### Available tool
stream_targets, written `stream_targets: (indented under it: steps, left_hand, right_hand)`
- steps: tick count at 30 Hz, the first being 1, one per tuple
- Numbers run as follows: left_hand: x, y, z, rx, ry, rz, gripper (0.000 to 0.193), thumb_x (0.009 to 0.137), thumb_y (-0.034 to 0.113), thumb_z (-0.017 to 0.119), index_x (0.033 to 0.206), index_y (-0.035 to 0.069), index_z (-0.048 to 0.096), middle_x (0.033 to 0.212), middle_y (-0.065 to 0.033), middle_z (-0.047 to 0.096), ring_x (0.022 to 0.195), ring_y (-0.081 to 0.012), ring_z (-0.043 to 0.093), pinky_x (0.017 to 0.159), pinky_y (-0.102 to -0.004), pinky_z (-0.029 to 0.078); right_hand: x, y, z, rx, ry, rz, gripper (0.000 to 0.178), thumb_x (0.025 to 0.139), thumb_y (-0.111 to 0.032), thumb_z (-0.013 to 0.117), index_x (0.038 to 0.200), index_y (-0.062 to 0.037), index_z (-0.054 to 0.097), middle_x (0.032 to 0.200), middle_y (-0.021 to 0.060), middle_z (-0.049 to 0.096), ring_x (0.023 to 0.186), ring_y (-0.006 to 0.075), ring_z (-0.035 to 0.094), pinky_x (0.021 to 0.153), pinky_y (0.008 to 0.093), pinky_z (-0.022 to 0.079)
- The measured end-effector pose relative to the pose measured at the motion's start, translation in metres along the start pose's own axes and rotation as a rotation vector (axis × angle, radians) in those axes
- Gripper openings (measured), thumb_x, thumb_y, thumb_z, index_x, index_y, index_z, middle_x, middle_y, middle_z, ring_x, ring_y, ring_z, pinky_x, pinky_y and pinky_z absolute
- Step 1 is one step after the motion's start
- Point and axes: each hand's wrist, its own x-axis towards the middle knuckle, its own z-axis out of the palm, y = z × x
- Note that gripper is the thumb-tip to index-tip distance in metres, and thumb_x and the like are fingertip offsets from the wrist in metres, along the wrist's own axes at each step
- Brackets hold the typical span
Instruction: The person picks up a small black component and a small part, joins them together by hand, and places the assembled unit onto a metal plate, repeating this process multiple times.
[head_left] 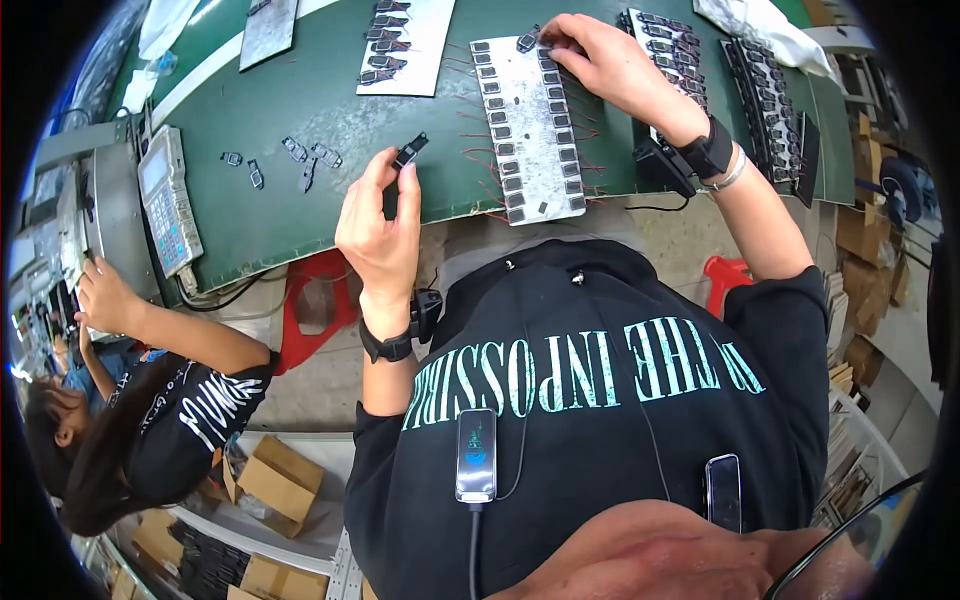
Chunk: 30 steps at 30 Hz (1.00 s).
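Observation:
My left hand (383, 225) pinches a small black rectangular part (410, 150) between thumb and fingertips, just above the green bench. My right hand (610, 70) reaches to the far end of a pale board (527, 165), its fingers closed at the board's right-hand row. A small dark part (528, 40) lies tilted against those fingertips; what exactly they grip is partly hidden. Dark rectangular modules (504, 132) line both long sides of the board, with thin red wires trailing outward. Left of my left hand, several loose small parts (295, 149) lie on the bench.
Another white board (425, 60) with black parts stands farther left. Loaded boards (765, 110) sit at the right. A grey handheld keypad device (168, 205) lies at the bench's left end. At lower left, a co-worker's arm (190, 330) reaches toward equipment. Red stools (310, 310) stand below the bench edge.

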Motion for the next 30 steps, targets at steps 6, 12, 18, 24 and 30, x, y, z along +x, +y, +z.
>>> stream_targets:
  steps: [6,12,18,24,30]
  left_hand:
    - [0.005,0.011,0.015,-0.521,-0.044,-0.300,0.029,0.090,0.005,0.073,0.118,-0.001,0.069,0.093,-0.0056,0.073,0.083,-0.0096,0.067,0.075,-0.0246,0.053]
    - [0.008,0.029,0.013,-0.769,-0.165,-0.440,0.029,0.092,0.003,0.070,0.121,-0.002,0.068,0.096,-0.0030,0.072,0.088,-0.0052,0.064,0.078,-0.0207,0.052]
    - [-0.007,0.023,0.023,-0.781,-0.263,-0.383,0.029,0.092,0.002,0.070,0.120,-0.003,0.068,0.098,-0.0039,0.072,0.089,-0.0058,0.064,0.081,-0.0199,0.051]
    - [0.011,0.026,0.027,-0.816,-0.262,-0.368,0.029,0.091,0.002,0.071,0.120,-0.003,0.068,0.099,-0.0042,0.072,0.089,-0.0065,0.065,0.081,-0.0207,0.052]
    - [0.007,0.025,0.025,-0.806,-0.276,-0.388,0.027,0.092,0.001,0.070,0.118,-0.003,0.068,0.099,-0.0050,0.073,0.090,-0.0074,0.066,0.082,-0.0217,0.053]
  right_hand:
    - [0.004,-0.001,-0.002,0.041,-0.057,0.089,0.019,0.086,-0.014,0.066,0.097,0.0000,0.061,0.093,0.0202,0.063,0.093,0.0395,0.062,0.082,0.0443,0.051]
    - [-0.003,-0.014,-0.004,0.185,0.022,0.134,0.017,0.086,-0.012,0.066,0.097,-0.0005,0.065,0.094,0.0191,0.065,0.093,0.0379,0.063,0.082,0.0441,0.051]
    - [-0.044,-0.067,0.013,0.488,0.110,0.129,0.018,0.094,-0.009,0.065,0.108,0.0007,0.068,0.099,0.0087,0.070,0.091,0.0154,0.067,0.083,0.0289,0.053]
    - [-0.031,-0.083,0.034,0.609,0.029,0.037,0.015,0.094,-0.009,0.066,0.106,0.0004,0.070,0.100,0.0038,0.070,0.091,0.0110,0.064,0.085,0.0266,0.052]
    - [-0.032,-0.083,0.040,0.734,-0.020,0.100,0.013,0.094,-0.010,0.067,0.104,-0.0007,0.070,0.098,0.0026,0.068,0.089,0.0107,0.064,0.085,0.0266,0.052]
